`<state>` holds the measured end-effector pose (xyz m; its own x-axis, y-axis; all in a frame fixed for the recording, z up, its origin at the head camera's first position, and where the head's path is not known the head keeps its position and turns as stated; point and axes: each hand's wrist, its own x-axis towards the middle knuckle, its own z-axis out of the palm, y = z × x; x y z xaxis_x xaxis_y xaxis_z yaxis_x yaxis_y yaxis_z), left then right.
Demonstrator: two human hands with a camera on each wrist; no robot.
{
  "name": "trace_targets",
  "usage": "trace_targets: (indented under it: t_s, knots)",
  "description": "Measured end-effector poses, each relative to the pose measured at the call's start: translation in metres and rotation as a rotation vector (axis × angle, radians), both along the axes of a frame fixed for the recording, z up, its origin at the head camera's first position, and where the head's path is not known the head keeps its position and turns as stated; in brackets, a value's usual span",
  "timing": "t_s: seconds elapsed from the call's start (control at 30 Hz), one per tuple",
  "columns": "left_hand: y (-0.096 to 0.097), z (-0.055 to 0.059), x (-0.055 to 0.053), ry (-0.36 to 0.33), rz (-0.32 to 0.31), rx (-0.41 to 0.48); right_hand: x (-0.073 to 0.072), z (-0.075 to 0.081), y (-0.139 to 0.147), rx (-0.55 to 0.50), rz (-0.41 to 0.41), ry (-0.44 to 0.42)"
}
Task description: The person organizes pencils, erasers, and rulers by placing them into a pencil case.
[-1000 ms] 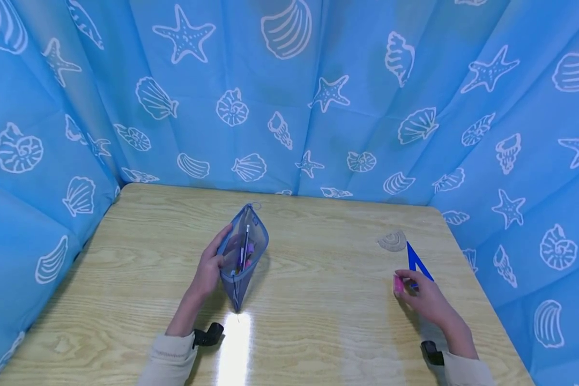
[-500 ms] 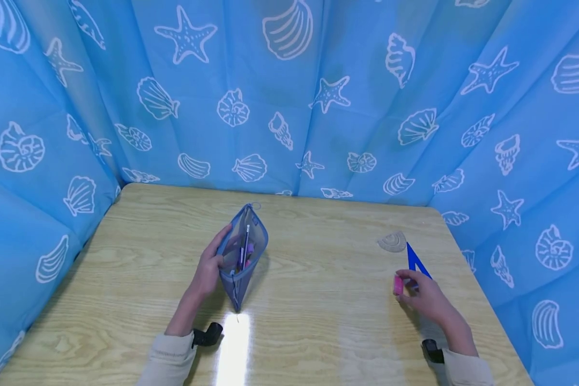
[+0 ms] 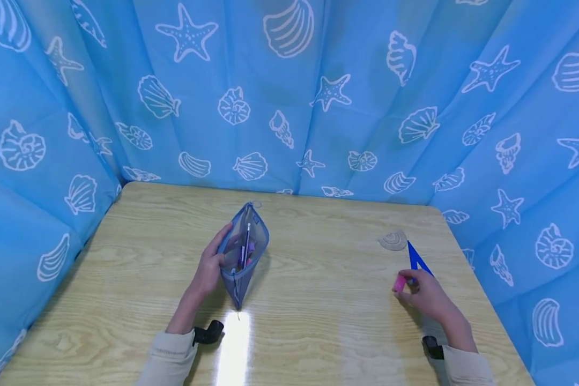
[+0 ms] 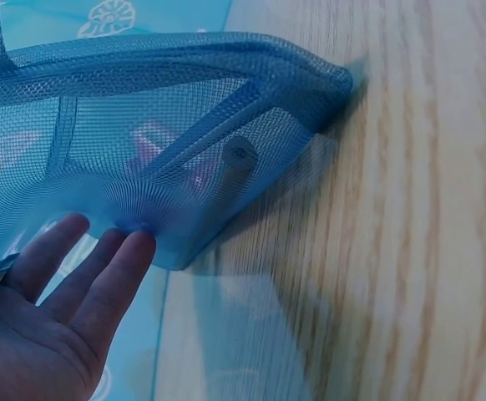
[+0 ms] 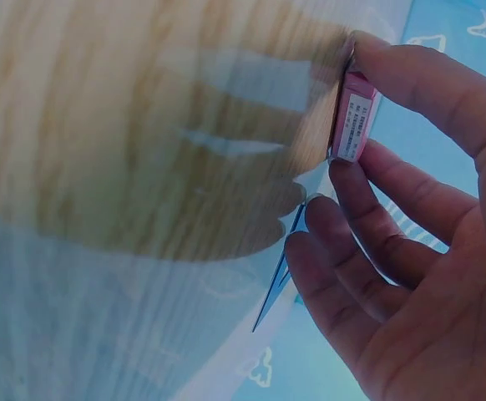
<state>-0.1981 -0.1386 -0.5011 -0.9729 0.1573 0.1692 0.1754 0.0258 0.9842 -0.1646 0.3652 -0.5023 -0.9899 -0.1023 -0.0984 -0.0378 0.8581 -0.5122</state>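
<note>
On the left, my left hand (image 3: pixel 208 271) grips the near-left side of a blue mesh pencil case (image 3: pixel 241 289), whose zip mouth gapes upward. Inside it a pencil (image 3: pixel 247 236) leans, with purple and pink items beside it. Through the mesh in the left wrist view, a round end (image 4: pixel 240 152) shows, with my straight fingertips against the outside. At the right, my right hand (image 3: pixel 429 295) pinches a small pink eraser (image 3: pixel 399 283) between thumb and fingers. A white printed label covers one face of the eraser (image 5: pixel 353 125) in the right wrist view. It is at the tabletop.
A blue set square (image 3: pixel 417 258) lies just beyond my right hand, partly covered by it. Past its tip is a clear protractor (image 3: pixel 393 240). The wooden table (image 3: pixel 318 279) meets a blue shell-patterned curtain (image 3: pixel 289 96) at the back and sides.
The pink eraser has tilted a little in my right hand's fingers. My left hand and the pencil case hold the same position.
</note>
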Motion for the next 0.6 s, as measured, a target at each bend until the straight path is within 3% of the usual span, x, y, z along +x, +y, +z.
trace_targets:
  t_s: [0.6]
  knots:
    - [0.0004,-0.0027,-0.0001,-0.011,0.0,0.011,0.0015,-0.0038,0.001,0.015,-0.034,0.041]
